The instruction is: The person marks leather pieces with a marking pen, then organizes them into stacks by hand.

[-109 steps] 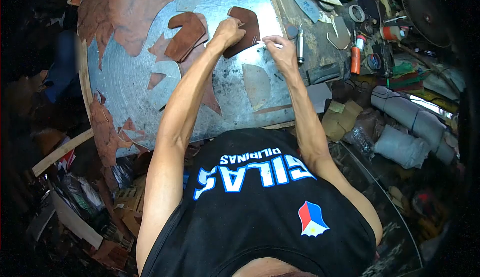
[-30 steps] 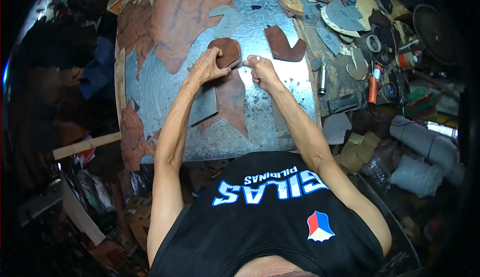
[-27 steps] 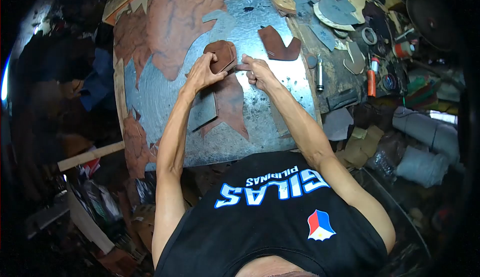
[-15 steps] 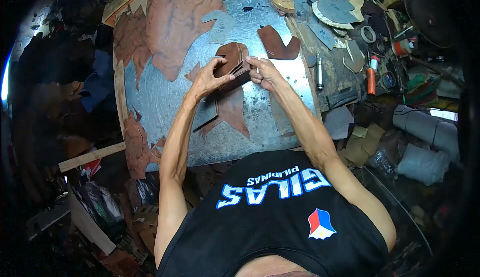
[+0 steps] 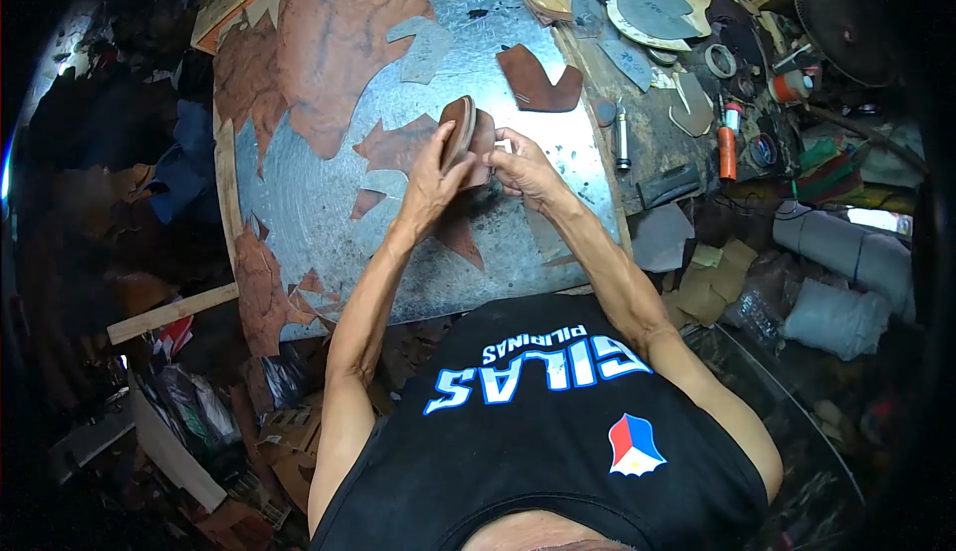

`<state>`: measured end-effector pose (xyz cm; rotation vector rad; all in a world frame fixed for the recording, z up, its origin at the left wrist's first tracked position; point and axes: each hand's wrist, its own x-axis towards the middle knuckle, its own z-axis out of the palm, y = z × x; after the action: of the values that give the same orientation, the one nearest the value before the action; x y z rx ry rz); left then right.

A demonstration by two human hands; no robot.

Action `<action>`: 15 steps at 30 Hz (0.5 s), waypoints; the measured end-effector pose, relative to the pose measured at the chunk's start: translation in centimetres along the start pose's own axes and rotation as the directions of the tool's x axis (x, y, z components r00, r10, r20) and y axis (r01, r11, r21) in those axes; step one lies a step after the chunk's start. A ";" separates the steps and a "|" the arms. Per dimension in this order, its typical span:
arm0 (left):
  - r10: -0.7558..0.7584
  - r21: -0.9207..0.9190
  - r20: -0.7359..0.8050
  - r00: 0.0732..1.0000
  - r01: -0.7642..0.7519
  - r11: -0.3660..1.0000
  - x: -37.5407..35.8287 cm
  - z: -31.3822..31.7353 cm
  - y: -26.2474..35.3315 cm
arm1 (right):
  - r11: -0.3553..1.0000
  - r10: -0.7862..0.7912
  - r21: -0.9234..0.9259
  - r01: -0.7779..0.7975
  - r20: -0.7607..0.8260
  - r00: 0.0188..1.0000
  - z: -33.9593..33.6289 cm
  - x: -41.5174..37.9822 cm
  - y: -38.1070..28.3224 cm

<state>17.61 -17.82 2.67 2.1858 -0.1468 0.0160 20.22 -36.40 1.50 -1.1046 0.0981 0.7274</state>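
Over the metal-topped table, my left hand (image 5: 430, 188) is closed around a stack of cut brown leather pieces (image 5: 457, 130), which stands tilted with its edges toward the right. One leather piece (image 5: 482, 137) is fanned apart from the stack on the right side. My right hand (image 5: 528, 167) has its fingers curled and pinched at that piece's right edge. Its lower part is partly hidden by my fingers. Beyond my right hand lies a V-notched brown leather piece (image 5: 541, 81). A grey pattern piece (image 5: 426, 48) rests farther back.
A large brown hide (image 5: 344, 53) covers the table's back left, with leather scraps (image 5: 262, 292) along the left edge. On the right bench are several templates (image 5: 652, 11), a tape roll (image 5: 719, 60), an orange bottle (image 5: 727, 158) and a silver tube-shaped tool (image 5: 622, 138).
The stack has turned more upright, and one piece has spread away to the right. My right hand has moved slightly down and right relative to the stack. The camera view has shifted a little.
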 end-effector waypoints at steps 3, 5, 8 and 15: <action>-0.210 -0.481 0.001 0.978 0.184 0.857 0.1 -1.7 0.1 | 0.999 -0.033 0.012 0.034 -0.059 0.998 -1.0 -1.5 0.0; -0.325 -0.538 -0.228 0.918 0.159 0.828 -0.4 -2.0 -0.4 | 0.998 -0.039 0.045 0.047 -0.162 0.986 -1.4 -3.3 -0.2; -0.413 -0.686 -0.216 0.885 0.164 0.709 -0.7 -2.5 -1.2 | 0.993 0.025 0.119 0.012 -0.305 0.952 -3.3 -5.4 0.9; -0.535 -0.844 -0.207 0.819 0.127 0.521 -4.1 0.3 -2.4 | 0.975 0.103 0.221 -0.014 -0.397 0.912 -4.1 -7.9 3.1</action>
<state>13.75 -16.30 0.24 1.1848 0.4843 0.1949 13.45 -42.92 0.43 -1.0347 0.5561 0.5161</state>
